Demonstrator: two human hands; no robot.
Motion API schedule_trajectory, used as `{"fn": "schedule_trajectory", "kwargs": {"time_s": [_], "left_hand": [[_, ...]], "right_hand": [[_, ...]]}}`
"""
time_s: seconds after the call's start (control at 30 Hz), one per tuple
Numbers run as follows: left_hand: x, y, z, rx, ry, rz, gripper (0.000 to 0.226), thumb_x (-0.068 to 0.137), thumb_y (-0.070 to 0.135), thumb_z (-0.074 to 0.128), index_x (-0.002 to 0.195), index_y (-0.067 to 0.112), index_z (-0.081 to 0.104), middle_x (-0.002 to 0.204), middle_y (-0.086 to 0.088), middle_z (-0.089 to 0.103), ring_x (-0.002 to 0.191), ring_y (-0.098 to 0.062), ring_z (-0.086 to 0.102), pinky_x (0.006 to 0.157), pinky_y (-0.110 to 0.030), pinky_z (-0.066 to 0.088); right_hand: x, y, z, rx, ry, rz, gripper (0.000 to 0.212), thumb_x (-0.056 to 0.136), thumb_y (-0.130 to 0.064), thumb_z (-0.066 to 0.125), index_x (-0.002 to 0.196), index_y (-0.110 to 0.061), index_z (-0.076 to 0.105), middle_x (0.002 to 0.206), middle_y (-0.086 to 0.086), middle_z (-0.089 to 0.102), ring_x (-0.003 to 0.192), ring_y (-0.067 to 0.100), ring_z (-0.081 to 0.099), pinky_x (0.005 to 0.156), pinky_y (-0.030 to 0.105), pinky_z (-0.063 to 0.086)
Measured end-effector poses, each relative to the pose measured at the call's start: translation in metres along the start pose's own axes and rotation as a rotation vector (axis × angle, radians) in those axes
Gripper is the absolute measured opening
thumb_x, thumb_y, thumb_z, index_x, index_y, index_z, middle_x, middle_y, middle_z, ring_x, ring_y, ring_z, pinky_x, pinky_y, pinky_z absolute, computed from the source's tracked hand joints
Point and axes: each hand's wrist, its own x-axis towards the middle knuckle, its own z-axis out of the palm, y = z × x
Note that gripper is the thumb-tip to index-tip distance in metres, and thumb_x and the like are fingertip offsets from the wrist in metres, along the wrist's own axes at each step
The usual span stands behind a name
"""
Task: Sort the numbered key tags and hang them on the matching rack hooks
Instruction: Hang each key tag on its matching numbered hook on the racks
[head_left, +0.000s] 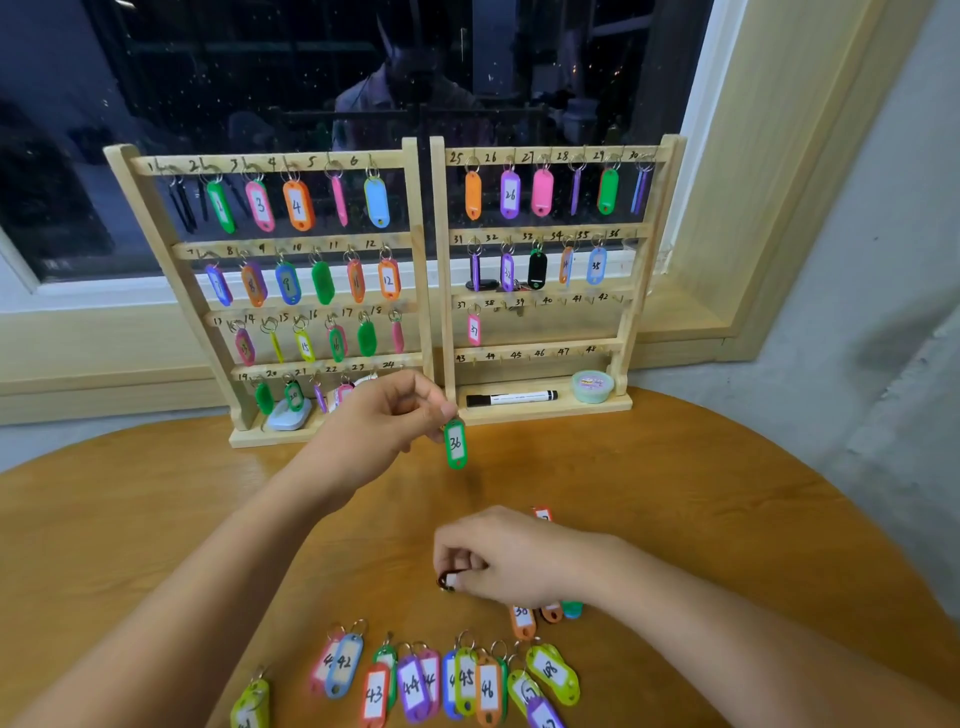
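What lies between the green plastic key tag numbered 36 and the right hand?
Only bare brown wooden tabletop, in the head view, separates the green plastic key tag numbered 36 from the right hand.

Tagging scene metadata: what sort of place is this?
Probably a room in a home or office, not a workshop: a rounded wooden table set against a night-dark window, with two numbered key racks standing before the sill.

Row 19–24 tags (294, 396): your left hand (384, 415) covers some.
Dark item (445, 582) in your right fingers (457, 564): too small to tell.
Lowest tags (544, 716): cut by the bottom edge.
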Motion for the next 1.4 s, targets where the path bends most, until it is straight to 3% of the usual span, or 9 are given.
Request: {"fn": "schedule_trajectory", "kwargs": {"time_s": [0.23,0.33,0.47,0.63,0.73,0.87,1.0,1.13,1.4], "left_hand": [[0.014,0.007,-0.003,0.045,0.018,0.024,0.014,0.101,0.028,0.074,0.100,0.014,0.075,0.089,-0.003,0.081,0.082,-0.011,0.072,0.072,-0.036,0.047],[0.021,0.016,0.003,0.073,0.008,0.035,0.015,0.100,0.031,0.074,0.100,0.016,0.075,0.088,-0.004,0.081,0.082,-0.013,0.072,0.072,-0.032,0.047],[0.039,0.034,0.016,0.165,0.011,0.055,0.017,0.100,0.032,0.075,0.096,0.015,0.075,0.080,0.001,0.080,0.072,-0.003,0.070,0.063,-0.012,0.046],[0.072,0.063,0.033,0.234,-0.033,0.103,0.017,0.100,0.031,0.076,0.099,0.014,0.074,0.084,0.002,0.081,0.072,-0.006,0.075,0.073,-0.032,0.059],[0.098,0.080,0.044,0.259,-0.062,0.141,0.016,0.099,0.027,0.077,0.099,0.011,0.073,0.087,0.003,0.082,0.083,-0.012,0.079,0.085,-0.033,0.061],[0.129,0.096,0.058,0.285,-0.075,0.168,0.017,0.099,0.027,0.077,0.098,0.011,0.073,0.089,0.003,0.082,0.081,-0.013,0.079,0.073,-0.029,0.060],[0.152,0.111,0.070,0.309,-0.059,0.203,0.015,0.099,0.027,0.078,0.097,0.012,0.074,0.088,0.002,0.082,0.080,-0.014,0.079,0.090,-0.045,0.064],[0.172,0.129,0.080,0.303,-0.045,0.234,0.017,0.100,0.027,0.076,0.098,0.010,0.073,0.087,0.002,0.082,0.080,-0.015,0.079,0.087,-0.056,0.065],[0.217,0.162,0.103,0.533,0.058,0.356,0.014,0.101,0.027,0.071,0.091,0.018,0.073,0.076,0.005,0.079,0.068,-0.010,0.077,0.066,-0.043,0.067]], "right_hand": [[-0.018,0.012,-0.054,0.445,0.221,0.054,0.012,0.097,-0.012,0.076,0.108,-0.016,0.077,0.094,0.005,0.076,0.078,0.009,0.063,0.065,0.018,0.050],[-0.033,0.020,-0.077,0.564,0.270,0.085,0.011,0.098,-0.016,0.077,0.107,-0.010,0.075,0.097,0.010,0.080,0.080,0.009,0.067,0.065,0.019,0.049],[-0.048,0.036,-0.111,0.526,0.410,0.084,0.007,0.096,-0.014,0.078,0.103,-0.013,0.076,0.097,0.003,0.082,0.093,0.017,0.077,0.085,0.026,0.058],[-0.058,0.067,-0.164,0.457,0.807,0.122,0.009,0.092,-0.015,0.082,0.098,-0.021,0.078,0.089,-0.004,0.080,0.086,0.008,0.073,0.083,0.024,0.054],[-0.059,0.088,-0.199,0.414,1.042,0.136,0.012,0.092,-0.013,0.082,0.095,-0.025,0.078,0.084,-0.011,0.078,0.079,0.001,0.070,0.076,0.018,0.053],[-0.054,0.111,-0.236,0.317,1.240,0.149,0.009,0.093,-0.021,0.081,0.096,-0.028,0.077,0.087,-0.011,0.076,0.074,-0.002,0.064,0.072,0.020,0.050],[-0.043,0.120,-0.256,0.244,1.298,0.165,0.014,0.094,-0.021,0.079,0.095,-0.033,0.072,0.088,-0.011,0.075,0.070,-0.005,0.061,0.069,0.018,0.046],[-0.034,0.122,-0.265,0.216,1.341,0.170,0.013,0.095,-0.020,0.078,0.098,-0.030,0.071,0.086,-0.009,0.074,0.072,-0.005,0.062,0.070,0.015,0.046],[-0.026,0.122,-0.263,0.225,1.295,0.261,0.013,0.097,-0.016,0.070,0.097,-0.026,0.077,0.087,-0.008,0.075,0.082,0.006,0.070,0.069,0.019,0.052]]}}
